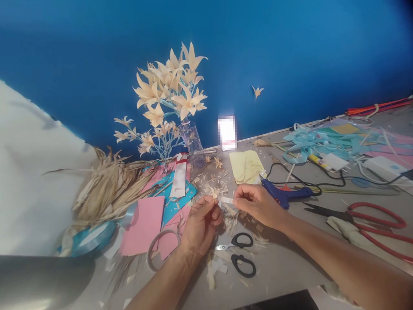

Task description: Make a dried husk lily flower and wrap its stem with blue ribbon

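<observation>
At the middle of the bench, my left hand (204, 221) is closed in a pinch at the base of a small cream flower (213, 192). Facing it, my right hand (258, 204) pinches one end of a short white strip (226, 200). The strip's other end reaches the left fingertips; whether it sticks to the flower is too small to tell. Black-handled scissors (237, 246) lie partly open just below the hands. A roll of tape (153, 252) rests by my left wrist. Beyond my right hand is a blue glue gun (285, 193).
Cream flowers (187, 101) stand in a clear bottle (193, 144) at the back. Dried husks (100, 185), pink sheets (143, 224) and blue ribbon (92, 239) lie left. Right are red-handled shears (376, 217), cords and tangled light-blue strips (316, 137). A yellow sheet (243, 163) lies behind.
</observation>
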### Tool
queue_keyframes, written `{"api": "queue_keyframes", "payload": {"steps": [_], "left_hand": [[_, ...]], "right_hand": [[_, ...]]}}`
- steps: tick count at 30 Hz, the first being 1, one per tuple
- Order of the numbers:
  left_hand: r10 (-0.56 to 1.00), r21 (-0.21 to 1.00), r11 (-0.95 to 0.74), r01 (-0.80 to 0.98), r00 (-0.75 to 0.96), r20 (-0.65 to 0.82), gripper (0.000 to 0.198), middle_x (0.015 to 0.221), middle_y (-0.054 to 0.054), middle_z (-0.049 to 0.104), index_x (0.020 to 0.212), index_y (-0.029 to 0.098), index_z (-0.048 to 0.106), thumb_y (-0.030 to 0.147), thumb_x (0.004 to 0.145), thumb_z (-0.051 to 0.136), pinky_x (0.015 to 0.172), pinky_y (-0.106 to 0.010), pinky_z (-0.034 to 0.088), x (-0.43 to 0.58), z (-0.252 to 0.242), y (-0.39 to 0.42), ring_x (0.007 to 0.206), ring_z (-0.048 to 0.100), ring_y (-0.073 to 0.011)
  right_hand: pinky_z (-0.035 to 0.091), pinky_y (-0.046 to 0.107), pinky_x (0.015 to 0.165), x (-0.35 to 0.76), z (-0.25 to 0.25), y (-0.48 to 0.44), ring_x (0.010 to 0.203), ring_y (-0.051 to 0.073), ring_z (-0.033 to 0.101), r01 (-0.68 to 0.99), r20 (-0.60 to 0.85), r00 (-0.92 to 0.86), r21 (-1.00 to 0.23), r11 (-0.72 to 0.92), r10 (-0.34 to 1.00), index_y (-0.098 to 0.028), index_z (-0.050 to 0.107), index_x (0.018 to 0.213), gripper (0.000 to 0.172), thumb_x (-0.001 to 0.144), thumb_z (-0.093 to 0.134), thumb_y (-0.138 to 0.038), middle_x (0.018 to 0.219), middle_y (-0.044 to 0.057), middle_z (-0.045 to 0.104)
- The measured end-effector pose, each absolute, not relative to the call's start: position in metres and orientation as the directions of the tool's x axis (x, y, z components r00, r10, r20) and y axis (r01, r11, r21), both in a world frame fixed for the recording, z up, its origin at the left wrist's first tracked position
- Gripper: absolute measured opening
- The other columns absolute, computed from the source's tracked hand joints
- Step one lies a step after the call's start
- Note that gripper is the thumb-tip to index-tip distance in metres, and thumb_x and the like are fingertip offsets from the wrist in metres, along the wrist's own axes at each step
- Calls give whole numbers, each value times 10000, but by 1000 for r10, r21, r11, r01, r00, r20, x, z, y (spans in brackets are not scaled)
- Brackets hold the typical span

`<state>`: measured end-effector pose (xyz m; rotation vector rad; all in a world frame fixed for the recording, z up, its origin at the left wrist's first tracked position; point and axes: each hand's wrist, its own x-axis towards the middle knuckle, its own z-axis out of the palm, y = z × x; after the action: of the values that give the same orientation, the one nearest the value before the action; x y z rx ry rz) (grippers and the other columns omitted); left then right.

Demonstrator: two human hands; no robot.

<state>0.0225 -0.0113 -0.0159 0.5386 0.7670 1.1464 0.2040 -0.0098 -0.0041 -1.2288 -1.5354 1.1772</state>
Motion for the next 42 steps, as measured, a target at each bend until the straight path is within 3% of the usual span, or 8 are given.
{"api": "queue_keyframes", "payload": {"steps": [10, 25, 28, 31, 34, 37, 42], "left_hand": [[954, 764, 298, -573, 196, -225, 237, 759, 11, 648, 708, 147, 594, 242, 721, 810, 440, -177, 260, 22, -15, -9, 447, 328, -20], [974, 836, 224, -500, 132, -182, 288, 837, -13, 725, 719, 170, 530, 314, 777, 773, 448, -196, 306, 21, -14, -7, 415, 395, -25], [977, 837, 213, -504, 114, -180, 296, 851, -21, 736, 740, 170, 529, 320, 774, 782, 442, -194, 310, 19, -15, -5, 416, 415, -29], [975, 842, 220, -493, 122, -183, 333, 891, -39, 745, 747, 164, 524, 359, 780, 792, 439, -195, 317, 18, -18, -5, 422, 433, -31], [971, 842, 238, -485, 154, -185, 353, 922, -54, 748, 747, 163, 512, 375, 790, 790, 436, -194, 310, 19, -19, -6, 427, 445, -31], [966, 837, 250, -487, 185, -181, 352, 934, -54, 744, 754, 168, 501, 363, 788, 791, 430, -187, 297, 20, -18, -8, 430, 451, -31], [957, 824, 280, -492, 215, -197, 359, 816, -13, 700, 759, 175, 507, 366, 772, 810, 424, -176, 289, 23, -15, -10, 437, 423, -33]], "right_hand": [[335, 228, 517, 205, -4, -9, 547, 116, 457, 200, -5, -197, -979, 35, 980, -191, 574, 634, 141, 762, 603, -242, 578, -36, 533], [336, 238, 525, 206, -6, -8, 552, 125, 466, 242, -26, -183, -970, 19, 983, -193, 575, 656, 144, 774, 595, -272, 593, -28, 554], [345, 243, 546, 208, -3, -9, 570, 133, 499, 319, -12, -269, -945, 77, 963, -190, 583, 643, 186, 816, 556, -252, 609, -9, 595], [323, 261, 567, 208, -4, -10, 556, 135, 509, 529, -17, -410, -819, 223, 912, -185, 576, 569, 344, 899, 513, -260, 569, 10, 605], [301, 267, 586, 206, -7, -10, 587, 137, 501, 667, 43, -332, -696, 267, 942, -184, 596, 599, 300, 886, 590, -269, 598, 5, 608], [319, 245, 578, 205, -7, -9, 604, 125, 478, 531, 90, -192, -828, 181, 977, -192, 607, 714, 134, 799, 687, -259, 658, -24, 595], [380, 238, 586, 204, -7, -7, 636, 120, 503, 132, 0, -227, -991, 31, 974, -165, 673, 867, 189, 801, 706, -339, 733, -14, 599]]}}
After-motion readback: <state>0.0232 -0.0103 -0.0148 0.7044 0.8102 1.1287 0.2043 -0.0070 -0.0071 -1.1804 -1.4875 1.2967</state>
